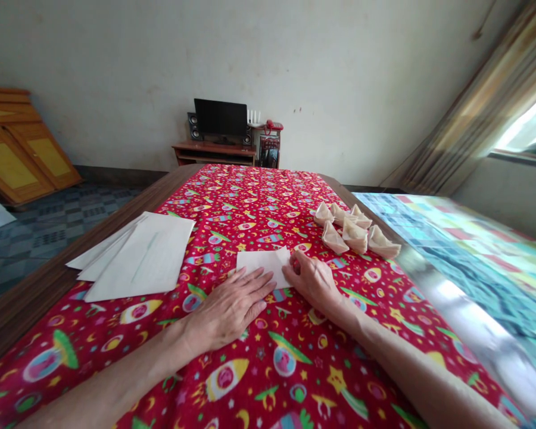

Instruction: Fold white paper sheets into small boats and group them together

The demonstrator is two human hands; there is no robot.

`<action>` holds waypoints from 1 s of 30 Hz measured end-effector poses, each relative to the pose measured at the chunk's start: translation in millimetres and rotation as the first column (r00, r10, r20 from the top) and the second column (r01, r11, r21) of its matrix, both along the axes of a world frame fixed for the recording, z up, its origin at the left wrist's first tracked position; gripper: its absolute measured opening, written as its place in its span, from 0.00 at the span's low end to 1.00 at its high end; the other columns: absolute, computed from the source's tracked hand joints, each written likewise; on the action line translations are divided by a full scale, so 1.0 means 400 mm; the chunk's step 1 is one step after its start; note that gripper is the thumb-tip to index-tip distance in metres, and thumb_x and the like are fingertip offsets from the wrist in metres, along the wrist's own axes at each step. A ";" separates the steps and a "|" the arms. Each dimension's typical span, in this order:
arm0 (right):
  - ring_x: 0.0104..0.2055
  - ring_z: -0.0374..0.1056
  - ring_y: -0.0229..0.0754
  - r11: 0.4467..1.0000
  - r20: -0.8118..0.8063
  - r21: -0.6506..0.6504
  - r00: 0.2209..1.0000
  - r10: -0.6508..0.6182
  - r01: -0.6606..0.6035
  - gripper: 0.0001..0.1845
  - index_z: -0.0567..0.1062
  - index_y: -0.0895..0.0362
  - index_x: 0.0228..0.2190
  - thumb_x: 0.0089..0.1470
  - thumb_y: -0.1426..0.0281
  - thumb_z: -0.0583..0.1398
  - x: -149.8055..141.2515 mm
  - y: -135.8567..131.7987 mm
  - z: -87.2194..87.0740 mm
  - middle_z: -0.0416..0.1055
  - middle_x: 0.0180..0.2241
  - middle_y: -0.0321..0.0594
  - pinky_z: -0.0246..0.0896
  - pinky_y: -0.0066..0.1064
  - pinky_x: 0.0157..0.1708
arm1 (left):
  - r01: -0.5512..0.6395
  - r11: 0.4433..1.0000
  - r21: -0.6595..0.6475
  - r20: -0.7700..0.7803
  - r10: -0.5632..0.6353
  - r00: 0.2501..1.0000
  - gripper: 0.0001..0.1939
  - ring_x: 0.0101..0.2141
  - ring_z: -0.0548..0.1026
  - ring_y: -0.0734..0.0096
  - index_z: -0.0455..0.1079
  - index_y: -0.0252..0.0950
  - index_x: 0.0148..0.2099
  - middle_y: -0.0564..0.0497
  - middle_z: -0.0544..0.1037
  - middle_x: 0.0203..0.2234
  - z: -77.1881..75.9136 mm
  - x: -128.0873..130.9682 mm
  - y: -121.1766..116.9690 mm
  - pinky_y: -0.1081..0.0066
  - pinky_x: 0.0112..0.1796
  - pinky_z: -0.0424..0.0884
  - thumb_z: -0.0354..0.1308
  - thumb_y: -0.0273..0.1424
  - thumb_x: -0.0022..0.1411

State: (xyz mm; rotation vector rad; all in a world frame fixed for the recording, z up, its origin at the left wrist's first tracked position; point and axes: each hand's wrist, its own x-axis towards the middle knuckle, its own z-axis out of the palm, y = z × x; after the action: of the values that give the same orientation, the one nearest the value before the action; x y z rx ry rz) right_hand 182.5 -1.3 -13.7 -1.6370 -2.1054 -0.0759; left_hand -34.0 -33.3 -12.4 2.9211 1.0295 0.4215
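Observation:
A small folded sheet of white paper (263,262) lies on the red patterned cloth in front of me. My left hand (232,304) rests flat with its fingers stretched out over the paper's lower left part. At the paper's right edge, my right hand (312,277) has its fingers curled in a pinch on the corner, which stands slightly raised. To the right sits a group of several folded paper boats (355,235). A loose stack of larger white paper sheets (149,256) is fanned out on the left.
The red cloth (259,208) covers most of a dark wooden table (116,250). Beyond its far end stand a monitor (221,119) with speakers and a red telephone (269,127). A bed (464,256) adjoins on the right; a wooden cabinet (22,149) is at the left.

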 end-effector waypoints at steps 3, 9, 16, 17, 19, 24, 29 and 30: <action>0.33 0.68 0.42 0.996 0.050 0.085 0.999 0.014 -0.018 0.14 0.70 0.58 0.42 0.53 0.68 0.57 0.000 -0.004 0.002 0.73 0.32 0.42 0.58 0.29 0.31 | 0.005 1.000 0.014 0.003 -0.005 1.000 0.21 0.61 0.56 0.67 0.54 0.42 0.63 0.52 0.60 0.61 -0.006 -0.001 0.003 0.61 0.59 0.50 0.41 0.34 0.69; 0.58 0.57 0.53 0.915 0.244 0.178 0.917 0.315 -0.361 0.21 0.66 0.60 0.53 0.58 0.75 0.50 -0.013 -0.040 0.004 0.61 0.57 0.54 0.59 0.47 0.50 | -0.008 1.000 0.014 0.005 0.008 1.000 0.21 0.61 0.56 0.66 0.55 0.42 0.63 0.53 0.60 0.61 -0.005 0.002 0.001 0.60 0.60 0.50 0.41 0.34 0.70; 0.61 0.54 0.49 0.851 0.187 -0.042 0.833 0.521 -0.523 0.27 0.60 0.66 0.58 0.62 0.64 0.50 -0.011 -0.106 0.001 0.58 0.58 0.55 0.55 0.42 0.58 | -0.017 0.999 0.028 0.013 0.016 1.000 0.22 0.61 0.56 0.66 0.55 0.39 0.63 0.49 0.60 0.61 0.002 -0.001 -0.004 0.61 0.59 0.51 0.41 0.35 0.69; 0.62 0.52 0.50 0.854 0.186 -0.074 0.834 0.520 -0.516 0.29 0.58 0.67 0.59 0.62 0.62 0.50 -0.004 -0.112 0.003 0.55 0.60 0.55 0.54 0.44 0.59 | -0.010 0.999 0.033 0.001 0.010 1.000 0.22 0.61 0.56 0.67 0.54 0.40 0.63 0.50 0.59 0.61 0.001 -0.005 -0.004 0.61 0.59 0.51 0.42 0.35 0.69; 0.63 0.48 0.51 0.850 0.188 -0.138 0.829 0.526 -0.508 0.30 0.57 0.67 0.60 0.62 0.62 0.50 0.012 -0.120 0.009 0.51 0.61 0.56 0.51 0.45 0.60 | 0.008 0.999 0.034 -0.032 -0.007 0.999 0.23 0.61 0.54 0.68 0.52 0.41 0.64 0.52 0.57 0.62 -0.002 -0.017 -0.004 0.62 0.60 0.51 0.42 0.34 0.69; 0.64 0.45 0.50 0.843 0.204 -0.191 0.820 0.535 -0.503 0.29 0.56 0.66 0.60 0.63 0.61 0.48 0.040 -0.124 0.020 0.50 0.62 0.53 0.49 0.45 0.61 | -0.005 0.999 0.035 -0.083 0.008 0.996 0.22 0.62 0.53 0.69 0.53 0.42 0.64 0.54 0.58 0.62 -0.005 -0.055 -0.005 0.63 0.60 0.48 0.41 0.34 0.69; 0.63 0.48 0.49 0.852 0.218 -0.190 0.825 0.521 -0.488 0.28 0.59 0.66 0.59 0.63 0.62 0.47 0.052 -0.130 0.025 0.52 0.61 0.51 0.49 0.45 0.61 | -0.022 0.999 0.030 -0.095 0.025 0.995 0.22 0.61 0.56 0.71 0.53 0.43 0.64 0.54 0.60 0.61 0.004 -0.090 -0.010 0.63 0.60 0.51 0.42 0.33 0.69; 0.63 0.49 0.49 0.856 0.221 -0.186 0.829 0.514 -0.481 0.28 0.59 0.66 0.58 0.63 0.62 0.47 0.056 -0.132 0.025 0.53 0.61 0.51 0.50 0.44 0.61 | -0.026 0.999 0.030 -0.093 0.029 0.995 0.22 0.61 0.57 0.70 0.54 0.43 0.63 0.54 0.60 0.60 0.005 -0.097 -0.012 0.64 0.59 0.52 0.43 0.33 0.69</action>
State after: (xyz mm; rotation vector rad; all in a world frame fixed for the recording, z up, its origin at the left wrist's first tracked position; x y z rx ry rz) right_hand 204.8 -54.0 -3.5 -1.1277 -2.7321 0.0089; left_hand -72.9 -38.3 -10.5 2.9819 1.0846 0.3053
